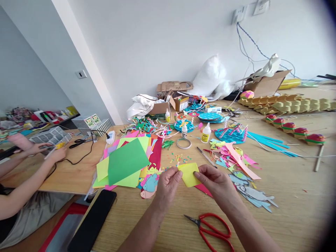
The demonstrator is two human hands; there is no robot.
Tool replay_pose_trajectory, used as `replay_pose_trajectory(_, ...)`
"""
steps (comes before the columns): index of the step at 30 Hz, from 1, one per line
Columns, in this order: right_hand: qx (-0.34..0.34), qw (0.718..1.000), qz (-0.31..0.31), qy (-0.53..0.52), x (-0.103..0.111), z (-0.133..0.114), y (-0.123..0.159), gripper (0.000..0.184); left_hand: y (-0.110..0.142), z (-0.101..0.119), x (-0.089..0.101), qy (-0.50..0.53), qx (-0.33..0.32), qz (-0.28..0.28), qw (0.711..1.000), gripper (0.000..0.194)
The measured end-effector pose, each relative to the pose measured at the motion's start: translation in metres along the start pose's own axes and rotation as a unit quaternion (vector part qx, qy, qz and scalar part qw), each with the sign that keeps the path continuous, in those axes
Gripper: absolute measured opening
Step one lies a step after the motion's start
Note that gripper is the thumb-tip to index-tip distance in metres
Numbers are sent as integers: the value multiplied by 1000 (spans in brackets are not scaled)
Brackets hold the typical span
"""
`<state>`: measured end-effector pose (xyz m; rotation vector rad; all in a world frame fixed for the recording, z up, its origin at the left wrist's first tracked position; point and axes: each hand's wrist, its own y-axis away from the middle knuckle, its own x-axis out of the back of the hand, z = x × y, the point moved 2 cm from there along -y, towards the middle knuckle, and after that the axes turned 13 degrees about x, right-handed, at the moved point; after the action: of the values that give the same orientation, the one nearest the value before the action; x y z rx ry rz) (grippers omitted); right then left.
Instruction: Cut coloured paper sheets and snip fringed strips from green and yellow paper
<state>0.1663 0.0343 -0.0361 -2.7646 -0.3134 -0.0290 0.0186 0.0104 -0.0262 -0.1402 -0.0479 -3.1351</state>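
Observation:
Both my hands pinch a small yellow paper square (189, 174) just above the wooden table (288, 196). My left hand (167, 185) grips its left edge between thumb and fingers. My right hand (215, 183) grips the right edge. Red-handled scissors (210, 229) lie shut on the table just below my hands. A stack of coloured paper sheets, green on top (126, 161), lies to the left. Paper fish cut-outs (253, 194) lie to the right of my right hand.
Glue bottles (205, 133), a tape ring (183, 143), a pen (206, 156) and paper scraps lie beyond my hands. Egg cartons (288, 103) and boxes stand at the back. A black phone (93, 220) lies at the near left edge. Another person's hands (49, 150) work at the far left.

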Motion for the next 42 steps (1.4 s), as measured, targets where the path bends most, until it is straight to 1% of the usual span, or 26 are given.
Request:
replay_pose_trajectory(1,-2,1000,-3,1,0,0,0,27,-1,0,1,8,-1,-2,1000,29)
replay_pose_trajectory(3,-4,1000,-9,7,-1,-1,1,27,-2,-1,5,7,-12,13,1000,24)
replay_pose_trajectory(5,-4,1000,-14,11,-2,-2,1,27,-4,0,10,-23,-31,33,999,23)
replay_pose_trajectory(7,-5,1000,-13,6,-3,-2,1,26,-5,3,14,-51,-45,36,997,24)
replay_pose_trajectory(9,-9,1000,-6,-2,-3,0,0,26,-5,8,17,-54,-40,28,997,26)
replay_pose_trajectory(11,-14,1000,6,-15,-3,3,-1,25,-4,11,18,-36,-28,25,999,30)
replay_pose_trajectory(13,-19,999,21,-40,-3,6,-2,26,-1,13,16,-15,-25,4,1000,33)
replay_pose_trajectory(14,-21,998,26,-54,-3,7,-2,26,0,13,14,-11,-25,-18,999,34)
replay_pose_trajectory(16,-25,996,32,-80,-4,8,-2,27,3,10,8,-17,-23,-60,998,33)
replay_pose_trajectory(17,-28,995,33,-90,-5,7,-2,27,3,8,6,-27,-22,-66,997,32)
replay_pose_trajectory(18,-31,994,34,-99,-6,5,-2,27,4,5,4,-41,-23,-60,997,31)
replay_pose_trajectory(21,-43,991,35,-118,-8,-1,-2,29,2,-2,3,-96,-39,-11,995,32)
replay_pose_trajectory(24,-54,990,43,-126,-8,-6,-3,30,-1,-3,4,-120,-49,10,992,33)
replay_pose_trajectory(26,-58,988,52,-134,-7,-7,-4,31,-1,-3,4,-106,-37,2,994,32)
replay_pose_trajectory(28,-58,986,62,-145,-5,-7,-5,29,-1,-3,3,-91,-23,-21,995,32)
replay_pose_trajectory(30,-54,984,68,-153,-4,-6,-5,27,1,-3,2,-99,-26,-36,994,30)
replay_pose_trajectory(33,-53,983,69,-164,-4,-5,-5,26,2,-4,1,-151,-46,-25,987,27)
replay_pose_trajectory(37,-68,979,76,-174,-5,-2,-4,28,2,-7,0,-208,-73,10,975,28)
replay_pose_trajectory(39,-69,979,82,-172,-4,-2,-4,29,1,-9,0,-207,-65,22,976,29)
replay_pose_trajectory(40,-68,979,85,-170,-3,-3,-4,29,1,-10,0,-196,-56,18,979,31)
replay_pose_trajectory(42,-65,980,86,-165,-1,-3,-5,29,2,-12,0,-166,-42,-7,985,31)
